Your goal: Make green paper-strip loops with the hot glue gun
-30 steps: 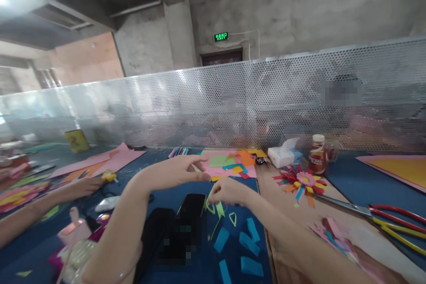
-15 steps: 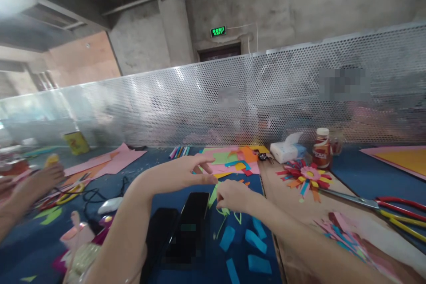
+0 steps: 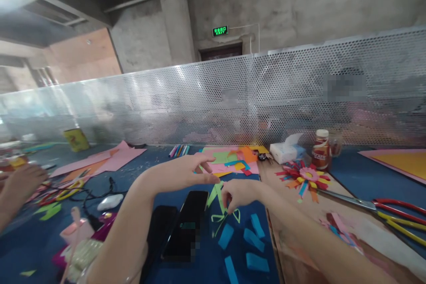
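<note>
My left hand point(image 3: 191, 172) reaches over the blue tabletop with its fingers apart, holding nothing that I can see. Its longest fingertips hang just behind a green paper strip point(image 3: 215, 194). Beside it my right hand point(image 3: 241, 193) is curled, fingertips pointing down at thin green paper loops point(image 3: 218, 218). Whether anything is pinched between those fingertips is hidden. Several folded blue paper strips point(image 3: 254, 240) lie nearer me, below the right hand. Left of the loops rests a black phone point(image 3: 186, 226), with a second dark, flat object point(image 3: 159, 230) next to it, partly behind my left forearm.
Large scissors point(image 3: 366, 204) and a paper flower point(image 3: 309, 174) lie on brown board at right. Behind stand a tissue box point(image 3: 288, 152) and a jar point(image 3: 321, 151). Coloured paper point(image 3: 219, 157) lies ahead, before a perforated metal screen point(image 3: 199, 106). Another person's hand point(image 3: 26, 182) is at left.
My right hand has shifted slightly right, its fingers now pointing more downward, and more of the green loops shows. My left hand has stayed put. The other person's hand has moved left.
</note>
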`<state>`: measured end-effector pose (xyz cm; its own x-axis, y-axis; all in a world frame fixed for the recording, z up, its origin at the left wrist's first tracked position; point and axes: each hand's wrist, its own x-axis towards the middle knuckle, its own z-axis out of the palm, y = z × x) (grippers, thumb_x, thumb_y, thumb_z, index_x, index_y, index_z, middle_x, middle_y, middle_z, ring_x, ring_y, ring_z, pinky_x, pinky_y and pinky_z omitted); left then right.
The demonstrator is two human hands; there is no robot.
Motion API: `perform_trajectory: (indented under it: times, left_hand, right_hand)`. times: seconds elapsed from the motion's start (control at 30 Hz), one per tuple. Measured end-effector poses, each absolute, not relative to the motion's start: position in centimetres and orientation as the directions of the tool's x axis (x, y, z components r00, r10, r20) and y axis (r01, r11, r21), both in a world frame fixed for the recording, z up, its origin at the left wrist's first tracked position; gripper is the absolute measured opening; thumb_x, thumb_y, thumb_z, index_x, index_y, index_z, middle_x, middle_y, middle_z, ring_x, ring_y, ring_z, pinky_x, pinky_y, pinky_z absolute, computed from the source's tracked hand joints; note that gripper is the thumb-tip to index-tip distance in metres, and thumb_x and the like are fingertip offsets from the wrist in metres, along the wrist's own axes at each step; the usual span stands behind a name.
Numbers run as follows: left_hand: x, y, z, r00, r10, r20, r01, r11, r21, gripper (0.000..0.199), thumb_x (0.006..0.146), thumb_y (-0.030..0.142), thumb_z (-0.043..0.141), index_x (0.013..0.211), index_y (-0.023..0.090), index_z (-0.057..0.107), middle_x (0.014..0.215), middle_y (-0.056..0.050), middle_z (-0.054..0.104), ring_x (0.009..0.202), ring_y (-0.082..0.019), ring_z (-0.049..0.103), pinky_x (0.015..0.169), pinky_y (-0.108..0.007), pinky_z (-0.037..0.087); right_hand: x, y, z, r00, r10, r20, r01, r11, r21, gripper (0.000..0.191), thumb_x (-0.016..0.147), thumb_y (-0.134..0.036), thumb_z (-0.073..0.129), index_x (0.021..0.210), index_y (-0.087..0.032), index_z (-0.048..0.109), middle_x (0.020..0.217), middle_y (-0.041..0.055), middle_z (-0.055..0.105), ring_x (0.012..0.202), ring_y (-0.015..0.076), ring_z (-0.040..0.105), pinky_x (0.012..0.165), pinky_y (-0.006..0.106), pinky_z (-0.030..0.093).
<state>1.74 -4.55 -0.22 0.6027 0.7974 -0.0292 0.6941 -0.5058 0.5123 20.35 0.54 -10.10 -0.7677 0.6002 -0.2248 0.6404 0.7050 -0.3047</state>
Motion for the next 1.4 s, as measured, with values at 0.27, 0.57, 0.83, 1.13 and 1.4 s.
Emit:
perform_trajectory:
  times: [0.27,0.57,0.83,1.13,1.4]
  left_hand:
    - [1.9,-4.5,-0.2,0.607,0.794,-0.021,0.705,-0.526,0.475,0.058,0.072,0.058,0.050,0.119,0.026,0.044,0.112,-0.006,0.059,0.095,-0.022,0.057,0.076,-0.029,0.043]
    - [1.8,-4.3,-0.4,0.609,0.793,0.009,0.705,-0.547,0.450,0.053,0.078,0.056,0.042,0.122,0.026,0.044,0.110,-0.005,0.060,0.096,-0.022,0.056,0.080,-0.031,0.041]
    - [2.3,-1.9,-2.2,0.709,0.704,-0.040,0.607,-0.579,0.544,0.028,0.079,0.043,0.046,0.090,0.025,0.065,0.094,-0.002,0.066,0.087,-0.021,0.057,0.077,-0.032,0.041]
    - [3.7,-0.7,-3.2,0.696,0.711,0.096,0.401,-0.497,0.769,0.037,0.084,0.047,0.039,0.091,0.019,0.062,0.094,-0.006,0.066,0.085,-0.017,0.059,0.078,-0.031,0.044]
    - [3.7,-0.4,-3.9,0.709,0.698,0.101,0.259,-0.391,0.883,0.034,0.082,0.044,0.047,0.086,0.016,0.066,0.087,-0.008,0.068,0.079,-0.017,0.060,0.071,-0.029,0.044]
  right_hand:
    - [19.7,0.5,-11.2,-0.801,0.516,-0.304,0.590,0.766,-0.255,0.015,0.080,-0.026,0.058,0.083,-0.012,0.062,0.079,0.0012,0.063,0.070,0.0115,0.059,0.064,0.027,0.048]
    - [20.0,-0.3,-9.9,-0.796,0.553,-0.248,0.601,0.772,-0.206,0.013,0.083,-0.023,0.055,0.084,-0.012,0.059,0.086,0.0026,0.061,0.076,0.0132,0.059,0.067,0.030,0.048]
    - [22.3,-1.8,-4.7,-0.735,0.674,0.068,0.640,0.723,-0.261,0.012,0.076,-0.009,0.047,0.081,-0.016,0.056,0.075,0.0012,0.061,0.060,0.0096,0.051,0.051,0.020,0.037]
    - [24.4,-2.8,-1.8,-0.651,0.655,0.383,0.649,0.743,-0.166,0.009,0.081,-0.013,0.045,0.075,-0.017,0.049,0.075,0.0018,0.055,0.066,0.0119,0.047,0.059,0.023,0.036]
    - [23.5,-2.8,-1.8,-0.664,0.583,0.469,0.643,0.765,-0.041,0.012,0.084,-0.013,0.044,0.076,-0.016,0.053,0.081,0.0045,0.055,0.076,0.0147,0.049,0.070,0.026,0.039]
